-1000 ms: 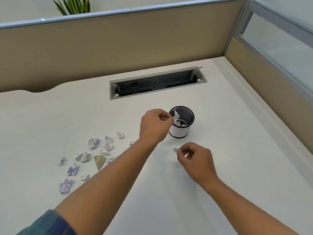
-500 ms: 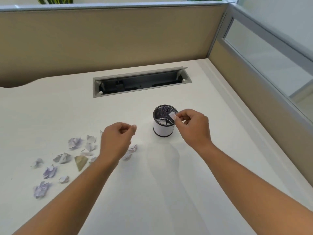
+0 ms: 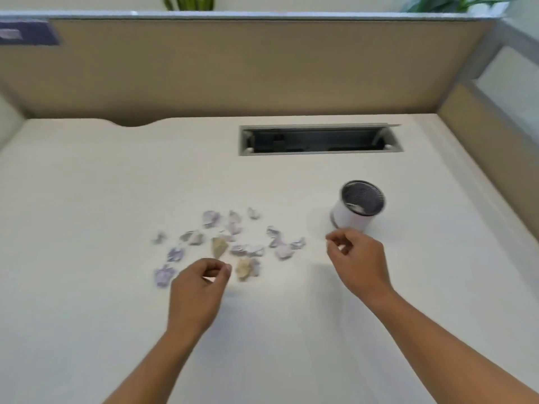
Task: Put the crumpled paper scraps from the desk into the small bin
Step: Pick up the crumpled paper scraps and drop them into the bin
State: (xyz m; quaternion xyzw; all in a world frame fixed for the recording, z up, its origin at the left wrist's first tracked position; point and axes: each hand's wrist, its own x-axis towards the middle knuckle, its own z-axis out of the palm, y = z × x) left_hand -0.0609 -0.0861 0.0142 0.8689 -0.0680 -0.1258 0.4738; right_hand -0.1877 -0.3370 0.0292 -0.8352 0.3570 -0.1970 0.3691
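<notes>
The small bin [image 3: 348, 219], white-walled with a black mesh inside, stands on the pale desk [image 3: 87, 199] at right of centre, and a little paper shows in it. Several crumpled lilac and tan paper scraps [image 3: 233, 243] lie scattered to its left. My left hand [image 3: 198, 293] hovers at the near edge of the scraps, thumb and forefinger pinched together beside a tan scrap [image 3: 244, 268], holding nothing I can see. My right hand [image 3: 357, 259] is just in front of the bin, fingers curled shut, with no paper visible in it. The frame is motion-blurred.
An open cable tray slot [image 3: 319, 139] is cut into the desk behind the bin. A tan partition [image 3: 233, 68] walls the back and a glazed one [image 3: 495, 91] the right side. Plant leaves [image 3: 189, 1] rise beyond.
My right hand has drawn back from over the bin and the scrap it pinched is gone from it. My left hand moved toward the near scraps. The view swung left.
</notes>
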